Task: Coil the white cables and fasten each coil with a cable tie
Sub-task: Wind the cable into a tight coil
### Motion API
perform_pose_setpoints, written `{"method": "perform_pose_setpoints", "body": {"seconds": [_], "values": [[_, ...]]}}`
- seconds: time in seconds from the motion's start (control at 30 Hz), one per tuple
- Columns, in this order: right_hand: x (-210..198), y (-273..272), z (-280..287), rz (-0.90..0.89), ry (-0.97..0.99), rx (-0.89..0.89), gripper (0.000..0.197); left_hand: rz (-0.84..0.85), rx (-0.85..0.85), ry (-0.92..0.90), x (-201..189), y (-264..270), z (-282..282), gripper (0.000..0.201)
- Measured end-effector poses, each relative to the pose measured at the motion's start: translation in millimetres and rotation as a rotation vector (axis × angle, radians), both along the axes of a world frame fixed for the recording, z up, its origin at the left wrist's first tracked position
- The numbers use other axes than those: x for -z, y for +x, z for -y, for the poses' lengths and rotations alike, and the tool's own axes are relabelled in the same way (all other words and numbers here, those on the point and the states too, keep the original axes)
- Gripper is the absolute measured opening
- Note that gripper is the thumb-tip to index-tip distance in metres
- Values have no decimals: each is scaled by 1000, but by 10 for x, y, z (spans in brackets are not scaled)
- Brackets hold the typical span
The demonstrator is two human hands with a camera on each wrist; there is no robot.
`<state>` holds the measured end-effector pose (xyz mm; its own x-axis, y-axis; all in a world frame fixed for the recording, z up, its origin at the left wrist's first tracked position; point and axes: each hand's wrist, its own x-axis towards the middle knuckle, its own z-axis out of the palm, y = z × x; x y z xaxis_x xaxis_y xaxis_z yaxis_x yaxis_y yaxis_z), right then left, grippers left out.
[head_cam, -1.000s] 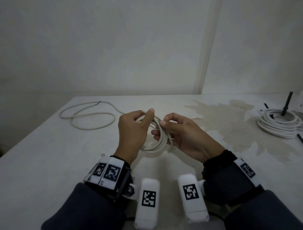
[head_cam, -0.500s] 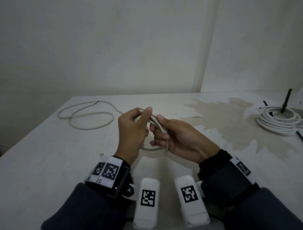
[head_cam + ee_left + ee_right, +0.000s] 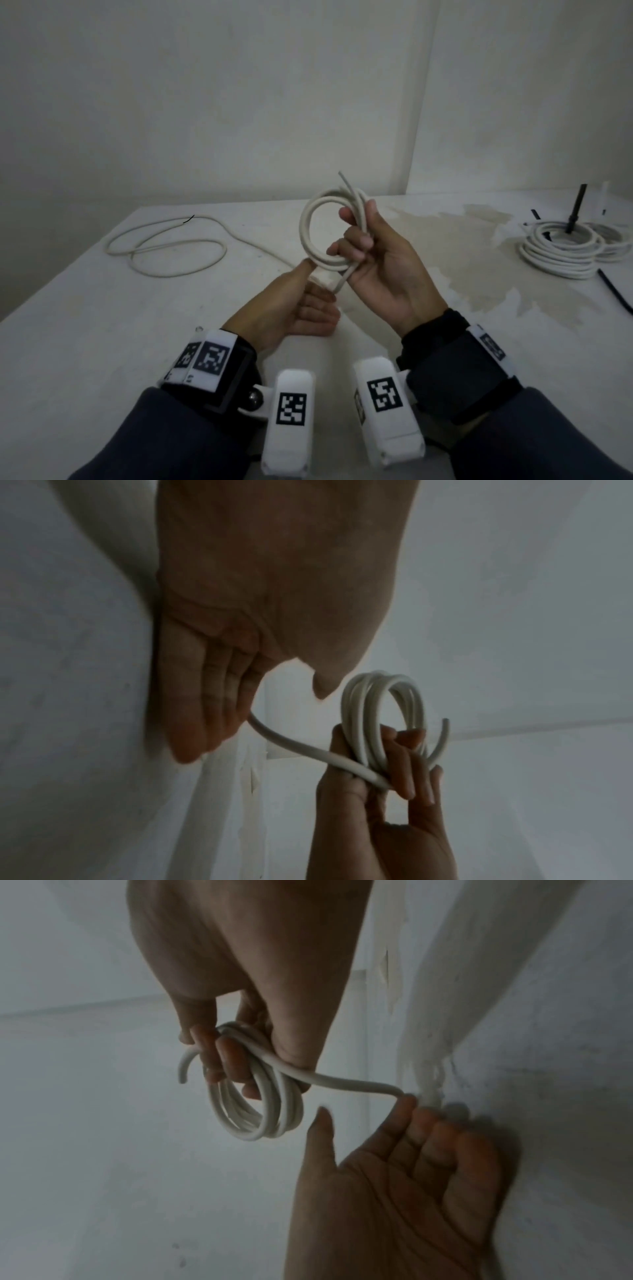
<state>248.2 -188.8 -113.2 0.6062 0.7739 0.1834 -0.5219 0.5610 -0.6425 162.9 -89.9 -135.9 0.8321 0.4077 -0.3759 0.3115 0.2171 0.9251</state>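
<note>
The coil [image 3: 322, 233], held low between both hands a second ago, is now raised upright above the counter [image 3: 85, 308], clenched in the right hand [image 3: 380, 270]. The left hand [image 3: 291, 308] has let go of the loops and, fingers [image 3: 205, 710] nearly straight, guides the trailing cable [image 3: 291, 744]: winding continues. Only the wrist views show the loops threaded on the right fingers [image 3: 226, 1058]; only the head view shows the uncoiled length [image 3: 164, 246] and finished coils [image 3: 561, 250].

Loose cable [image 3: 164, 246] table's [image 3: 68, 342] left; finished coils [image 3: 561, 251] far right.
</note>
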Motion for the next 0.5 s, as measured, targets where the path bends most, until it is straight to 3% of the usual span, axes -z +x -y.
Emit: {"method": "perform_pose_setpoints", "body": {"seconds": [0.13, 0.27, 0.37, 0.5], "values": [[15, -83, -24, 36, -30, -47, 31, 224, -65, -239, 19, 15, -26, 26], [25, -44, -18, 35, -50, 24, 28, 462, -289, -351, 35, 51, -121, 21], [45, 30, -12, -33, -45, 100, 24, 518, -488, -279, 12, 51, -153, 15], [134, 75, -33, -64, -168, 144, 25, 562, -584, 1, -21, 54, -162, 18]]}}
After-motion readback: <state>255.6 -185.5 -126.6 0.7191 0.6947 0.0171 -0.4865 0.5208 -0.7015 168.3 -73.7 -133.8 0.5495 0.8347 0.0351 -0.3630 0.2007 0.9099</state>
